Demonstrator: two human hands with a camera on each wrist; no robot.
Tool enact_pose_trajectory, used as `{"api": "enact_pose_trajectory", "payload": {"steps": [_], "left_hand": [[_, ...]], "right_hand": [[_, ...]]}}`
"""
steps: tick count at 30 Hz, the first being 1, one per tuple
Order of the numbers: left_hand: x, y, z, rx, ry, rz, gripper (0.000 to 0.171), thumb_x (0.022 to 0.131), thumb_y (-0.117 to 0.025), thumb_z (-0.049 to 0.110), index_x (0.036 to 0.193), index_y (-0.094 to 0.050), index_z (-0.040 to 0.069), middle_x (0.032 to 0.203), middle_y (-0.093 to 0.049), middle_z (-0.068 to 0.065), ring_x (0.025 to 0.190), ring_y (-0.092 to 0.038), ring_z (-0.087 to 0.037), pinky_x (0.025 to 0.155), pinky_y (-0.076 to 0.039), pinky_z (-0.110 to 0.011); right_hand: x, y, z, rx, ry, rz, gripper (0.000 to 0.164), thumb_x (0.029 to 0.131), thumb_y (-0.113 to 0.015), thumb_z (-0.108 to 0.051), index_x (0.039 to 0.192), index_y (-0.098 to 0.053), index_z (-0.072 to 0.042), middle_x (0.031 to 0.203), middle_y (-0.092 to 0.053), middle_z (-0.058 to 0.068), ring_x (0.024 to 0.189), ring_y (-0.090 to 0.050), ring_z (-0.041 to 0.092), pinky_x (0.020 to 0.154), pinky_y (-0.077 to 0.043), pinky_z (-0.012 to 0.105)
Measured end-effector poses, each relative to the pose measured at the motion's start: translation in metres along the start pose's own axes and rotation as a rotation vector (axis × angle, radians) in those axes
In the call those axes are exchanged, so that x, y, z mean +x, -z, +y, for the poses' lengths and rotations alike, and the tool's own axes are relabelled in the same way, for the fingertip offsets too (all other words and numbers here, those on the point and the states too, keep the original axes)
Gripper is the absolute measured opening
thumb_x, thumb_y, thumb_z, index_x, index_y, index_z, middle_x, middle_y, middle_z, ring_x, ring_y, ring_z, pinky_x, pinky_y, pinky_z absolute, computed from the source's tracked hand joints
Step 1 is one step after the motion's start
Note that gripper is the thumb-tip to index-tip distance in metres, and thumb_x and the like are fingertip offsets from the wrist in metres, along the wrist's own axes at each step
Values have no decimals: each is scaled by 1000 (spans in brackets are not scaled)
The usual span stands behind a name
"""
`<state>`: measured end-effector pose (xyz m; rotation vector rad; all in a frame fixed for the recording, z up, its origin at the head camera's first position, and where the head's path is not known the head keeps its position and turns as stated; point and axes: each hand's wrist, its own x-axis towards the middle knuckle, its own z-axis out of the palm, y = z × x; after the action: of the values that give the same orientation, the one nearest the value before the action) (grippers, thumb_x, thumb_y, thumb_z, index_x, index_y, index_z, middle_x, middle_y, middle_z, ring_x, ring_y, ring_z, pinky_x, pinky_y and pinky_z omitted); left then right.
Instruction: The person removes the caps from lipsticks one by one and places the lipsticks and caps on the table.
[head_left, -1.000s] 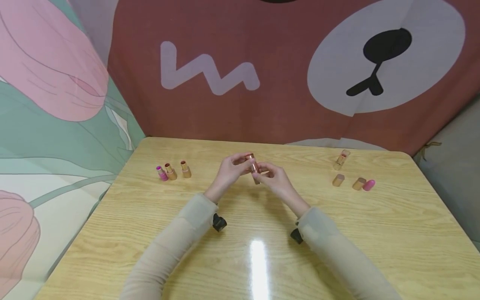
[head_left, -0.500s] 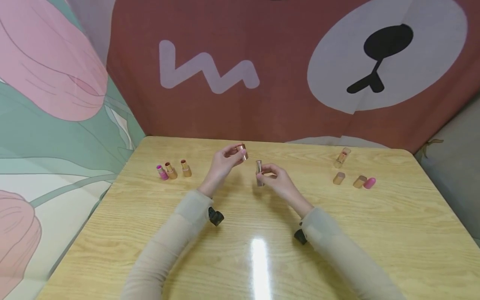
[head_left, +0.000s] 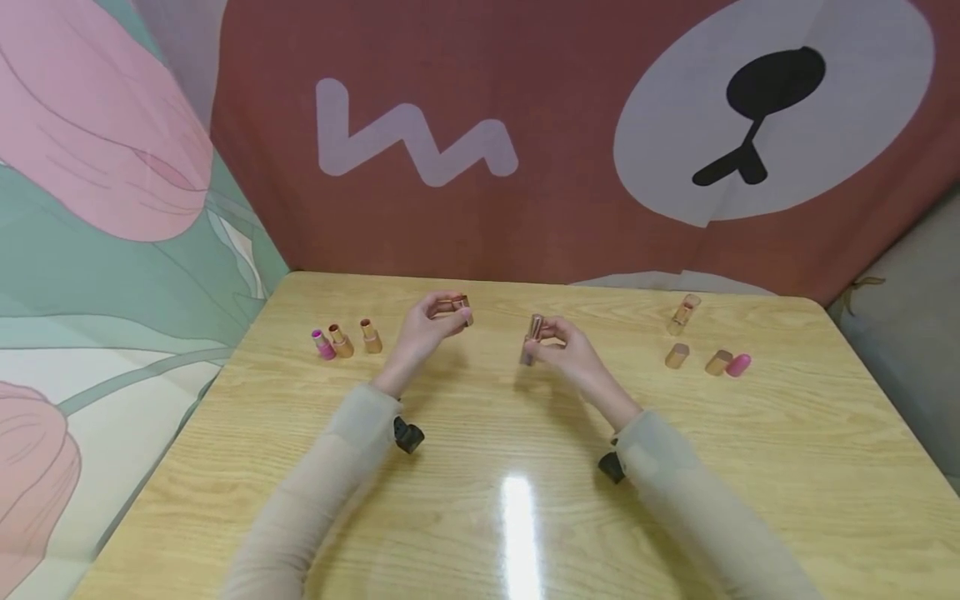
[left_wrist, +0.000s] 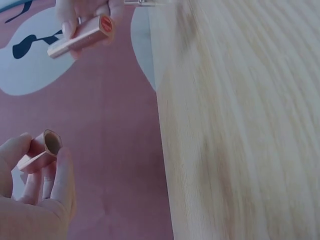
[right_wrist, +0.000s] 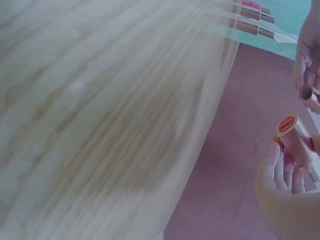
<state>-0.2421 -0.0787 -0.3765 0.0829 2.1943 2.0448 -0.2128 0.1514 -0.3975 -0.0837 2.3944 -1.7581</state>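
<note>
Between the thumb and fingers of my left hand [head_left: 422, 335] is a rose-gold lipstick cap [head_left: 466, 312]. Its hollow opening shows in the left wrist view, where the cap [left_wrist: 36, 154] tilts up. My right hand [head_left: 573, 354] pinches an uncapped lipstick tube [head_left: 530, 343], held near upright above the table. The lipstick tube [right_wrist: 297, 142] carries a round red label on its base in the right wrist view, and a shiny metal collar shows at its other end. Cap and tube are apart, with a gap between the two hands.
On the left of the wooden table [head_left: 465, 517] stand a magenta lipstick tube [head_left: 324, 345] and two gold lipstick tubes [head_left: 341, 342], uncapped. At the right are a clear-cased lipstick [head_left: 683, 315], two gold caps [head_left: 677, 357] and a pink cap [head_left: 738, 365]. A printed cloth hangs behind.
The cap came off the lipstick tube. My left hand moved left with the cap, while my right hand shifted slightly right with the tube.
</note>
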Motion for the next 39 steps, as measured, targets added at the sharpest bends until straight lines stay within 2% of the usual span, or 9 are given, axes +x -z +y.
{"api": "enact_pose_trajectory", "payload": {"steps": [5,10,15,18,23,29,34,39], "left_hand": [[0,5,1,26,2,-3,37,91,-65,15,126,-55,7,115,-60,-6,101,-63,-15,95,-54,-33],[0,9,2,39,4,-10,41,92,-64,14,130,-53,4,126,-58,-13,113,-60,-25,95,-54,-32],[-2,16,1,59,-7,-27,44,93,-63,13,134,-50,4,134,-54,-17,122,-55,-31,101,-50,-40],[-2,21,-1,109,-22,-34,43,93,-63,16,133,-51,7,134,-54,-16,123,-55,-31,103,-48,-44],[-1,30,-5,207,-63,-37,42,93,-63,15,132,-51,7,131,-56,-17,122,-55,-32,103,-47,-43],[1,40,-14,295,-128,-35,41,91,-63,9,130,-52,2,128,-59,-20,118,-58,-33,100,-50,-42],[1,46,-19,355,-181,-54,37,91,-64,14,125,-56,3,120,-63,-17,110,-61,-29,95,-52,-38],[2,51,-23,410,-162,-56,36,91,-63,13,124,-56,1,119,-63,-18,109,-60,-30,96,-51,-39]], "right_hand": [[1,5,-1,-8,5,4,41,93,-62,-15,128,-49,0,122,-55,15,94,-61,15,96,-51,43],[-1,9,-1,-28,2,-6,42,93,-63,-19,129,-50,-1,128,-54,17,108,-62,26,98,-49,41],[0,16,1,-47,-16,-18,40,92,-64,-22,125,-54,-2,133,-53,17,118,-58,33,104,-44,46],[2,20,1,-70,-17,-9,39,92,-65,-24,122,-57,-1,133,-55,17,119,-57,33,106,-42,49],[3,28,2,-98,-16,0,40,92,-64,-24,122,-57,1,132,-55,20,121,-55,35,107,-40,53],[3,38,6,-97,3,8,36,92,-64,-21,117,-57,3,134,-53,20,120,-55,34,107,-42,48],[4,47,9,-97,-17,38,39,92,-64,-20,121,-55,4,133,-53,22,118,-55,31,105,-44,45],[3,56,14,-116,-37,43,40,93,-62,-20,124,-53,5,136,-50,22,121,-52,34,106,-43,46]]}}
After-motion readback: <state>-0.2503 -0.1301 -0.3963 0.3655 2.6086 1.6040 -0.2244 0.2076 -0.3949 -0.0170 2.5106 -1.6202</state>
